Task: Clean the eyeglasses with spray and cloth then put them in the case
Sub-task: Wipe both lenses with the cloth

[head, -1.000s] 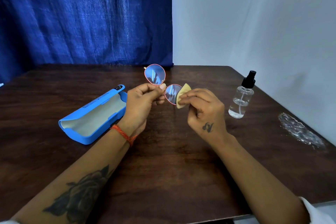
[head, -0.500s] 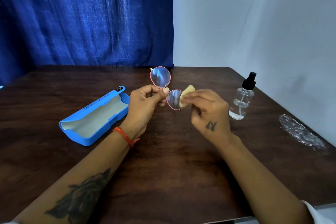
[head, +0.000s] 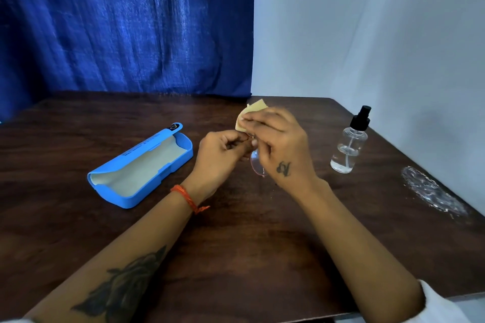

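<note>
The round pink-rimmed eyeglasses [head: 256, 164] are held above the table's middle, and only one lens shows below my hands. My left hand [head: 220, 155] pinches the frame near its bridge. My right hand [head: 278, 144] presses a small yellow cloth [head: 249, 114] over the other lens, which is hidden. The blue case [head: 139, 168] lies open to the left, its pale lining up. The clear spray bottle [head: 349, 144] with a black pump stands upright to the right.
The dark wooden table [head: 236, 244] ends at a blue curtain behind and a white wall on the right. A crumpled clear plastic wrapper [head: 433, 191] lies near the right edge.
The glasses have turned, so the lens that stood up now lies under the cloth. My right hand moved up and left over it.
</note>
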`<state>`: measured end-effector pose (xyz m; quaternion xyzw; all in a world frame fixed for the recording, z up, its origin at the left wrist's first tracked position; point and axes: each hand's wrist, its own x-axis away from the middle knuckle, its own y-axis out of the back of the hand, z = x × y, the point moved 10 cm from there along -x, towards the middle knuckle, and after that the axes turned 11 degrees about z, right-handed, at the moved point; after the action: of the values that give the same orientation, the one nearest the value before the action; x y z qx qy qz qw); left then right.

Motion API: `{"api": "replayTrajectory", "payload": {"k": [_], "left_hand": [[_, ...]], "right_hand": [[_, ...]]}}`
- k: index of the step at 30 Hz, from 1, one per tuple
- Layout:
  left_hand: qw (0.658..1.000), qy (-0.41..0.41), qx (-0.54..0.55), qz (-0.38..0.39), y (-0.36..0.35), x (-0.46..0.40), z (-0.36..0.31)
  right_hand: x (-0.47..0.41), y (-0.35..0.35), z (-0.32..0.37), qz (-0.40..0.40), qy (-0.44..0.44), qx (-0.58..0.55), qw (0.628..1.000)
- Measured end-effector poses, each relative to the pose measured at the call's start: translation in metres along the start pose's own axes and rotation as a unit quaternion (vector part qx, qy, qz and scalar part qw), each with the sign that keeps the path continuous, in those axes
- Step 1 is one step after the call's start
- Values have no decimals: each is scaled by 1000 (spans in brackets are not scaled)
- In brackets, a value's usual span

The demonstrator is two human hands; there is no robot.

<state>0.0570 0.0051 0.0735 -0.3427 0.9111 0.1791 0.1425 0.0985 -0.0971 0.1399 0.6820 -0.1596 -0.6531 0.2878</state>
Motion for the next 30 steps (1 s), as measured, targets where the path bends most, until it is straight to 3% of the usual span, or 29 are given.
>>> {"api": "replayTrajectory", "payload": {"k": [4,11,14,18,23,30], "left_hand": [[1000,9,25,8,-2,-2,4],[1000,19,-10,16,-6,-1,5],[998,13,-52,25,-8,1,4],[1000,8,-25,16,-3,-1,4],[1000,12,-19,18,-2,1,5],[998,19,-52,26,-4,1,6]], "right_hand": [[13,8,-16,-18,-28,-34,999],[16,16,-30,-55,-75,30,995],[12,4,-18,-25,-48,34,998],[13,-4,-9,18,-10,-4,1000],[19,5,-23,-15,-45,-34,998],[20,12,-25,-52,-86,22,995]]}}
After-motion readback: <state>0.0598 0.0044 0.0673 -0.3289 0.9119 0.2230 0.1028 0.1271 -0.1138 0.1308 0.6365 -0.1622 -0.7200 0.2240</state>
